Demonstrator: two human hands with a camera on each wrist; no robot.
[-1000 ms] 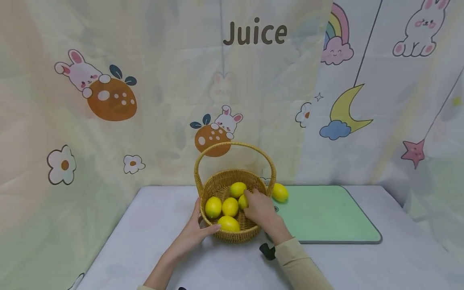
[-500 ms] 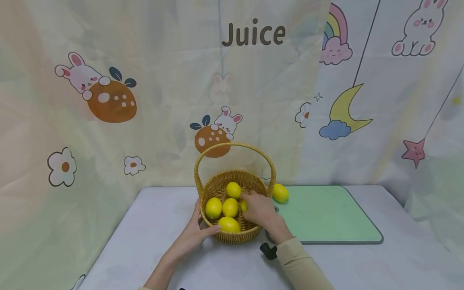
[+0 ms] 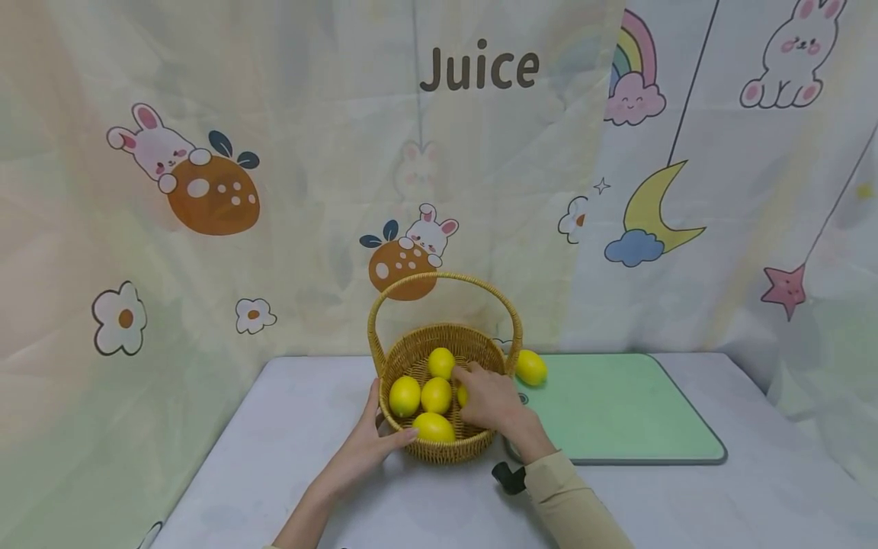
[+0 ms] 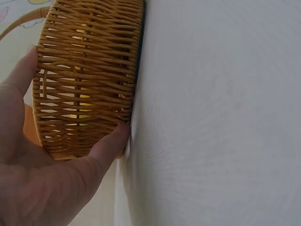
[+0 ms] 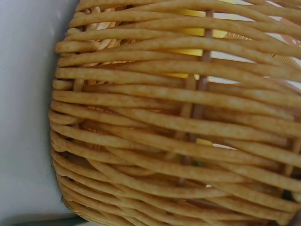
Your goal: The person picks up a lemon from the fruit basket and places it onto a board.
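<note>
A wicker basket with a tall arched handle stands on the table, holding several yellow lemons. My left hand grips its left side, the thumb over the front rim. In the left wrist view, thumb and finger of the left hand span the woven wall. My right hand reaches inside at the right, curled over a lemon that it mostly hides. Its index finger comes right up to the rear lemon. Only the basket's weave shows in the right wrist view, with yellow glimpsed through gaps.
Right of the basket lies a green cutting board with a grey edge. One lemon rests at its back left corner, beside the basket handle. A printed curtain hangs behind the white table.
The rear lemon has shifted a little left and the lemon beneath my right hand slightly toward me. My right fingers have moved slightly within the basket. The left hand keeps its hold.
</note>
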